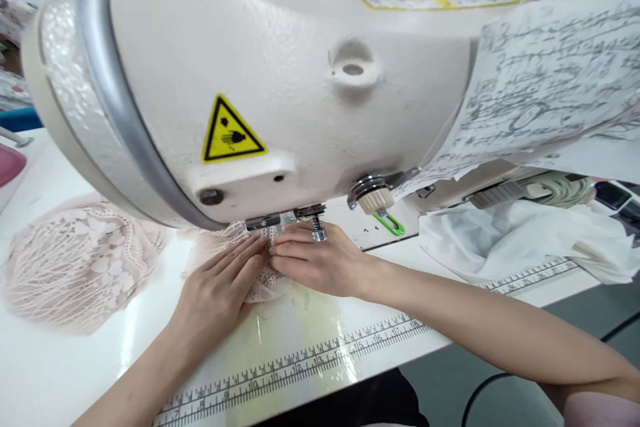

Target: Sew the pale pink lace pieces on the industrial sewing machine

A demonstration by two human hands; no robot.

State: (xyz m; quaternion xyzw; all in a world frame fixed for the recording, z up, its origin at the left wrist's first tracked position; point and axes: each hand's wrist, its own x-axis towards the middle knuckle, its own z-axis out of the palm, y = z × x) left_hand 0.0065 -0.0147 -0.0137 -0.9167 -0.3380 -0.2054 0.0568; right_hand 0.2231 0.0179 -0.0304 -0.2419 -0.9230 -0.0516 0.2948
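A large cream sewing machine (280,80) fills the upper view, with its presser foot (280,220) just above my fingers. A piece of pale pink lace fabric (80,260) lies on the white table (75,360), running from the left under the machine head to the needle area. My left hand (220,290) lies flat on the lace (265,287), fingers stretched toward the presser foot. My right hand (315,260) rests beside it, fingertips pressing the lace down right by the foot. Both sets of fingertips meet in front of the needle.
A ruler strip (310,360) runs along the table's front edge. White cloth (525,240) is heaped at the right under the machine arm. A patterned white fabric (550,80) hangs over the machine's right side. A pink object (7,163) sits at the far left.
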